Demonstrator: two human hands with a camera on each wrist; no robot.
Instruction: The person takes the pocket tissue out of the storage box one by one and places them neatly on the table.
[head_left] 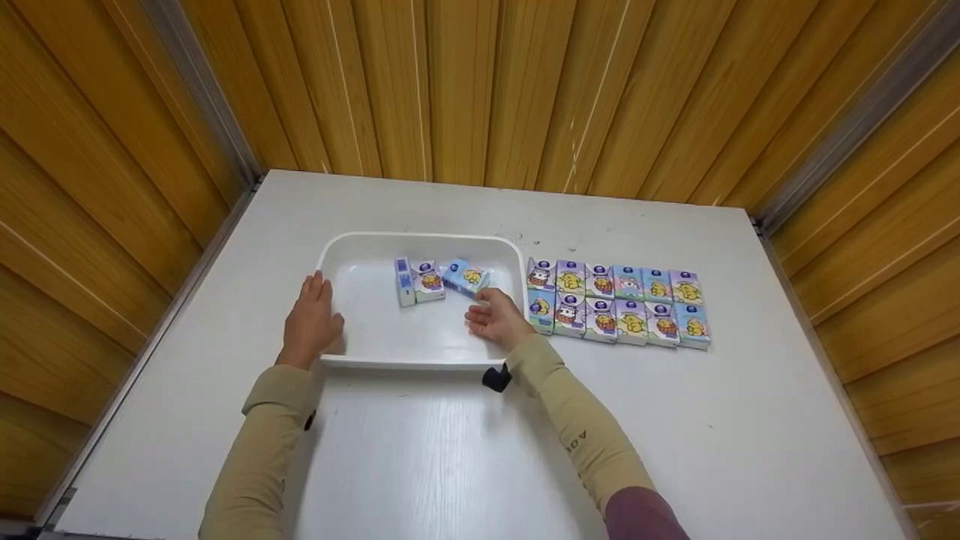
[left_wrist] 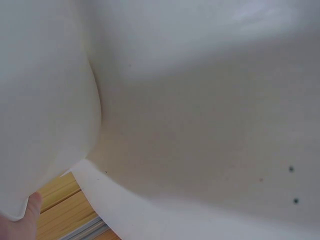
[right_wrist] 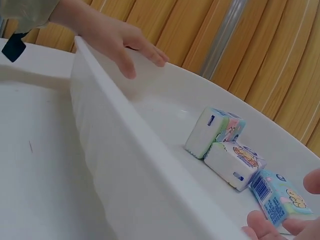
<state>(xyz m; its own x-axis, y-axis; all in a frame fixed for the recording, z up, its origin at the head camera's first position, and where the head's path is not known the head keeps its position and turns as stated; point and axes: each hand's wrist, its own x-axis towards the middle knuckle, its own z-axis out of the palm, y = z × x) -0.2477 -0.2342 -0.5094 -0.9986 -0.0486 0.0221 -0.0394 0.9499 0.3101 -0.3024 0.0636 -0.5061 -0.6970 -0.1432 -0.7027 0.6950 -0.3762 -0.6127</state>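
Note:
A white tray (head_left: 420, 359) holds three small printed packs that look like pocket tissues. One pack (head_left: 405, 282) stands on its narrow side against a purple-and-white pack (head_left: 429, 280). Right of them a blue pack (head_left: 463, 276) lies askew. My right hand (head_left: 499, 319) is over the tray's right part, beside the blue pack; its fingers and thumb (right_wrist: 312, 181) are spread apart near the pack's end. My left hand (head_left: 309, 322) rests on the tray's left rim, fingers extended, with the thumb on the inner side. The left wrist view shows mostly the tray's outer wall (left_wrist: 45, 100).
Two rows of similar packs (head_left: 615, 304) lie side by side on the white table (head_left: 750, 420), close to the tray's right wall. Wood-patterned panels (head_left: 465, 90) enclose the table at the back and sides.

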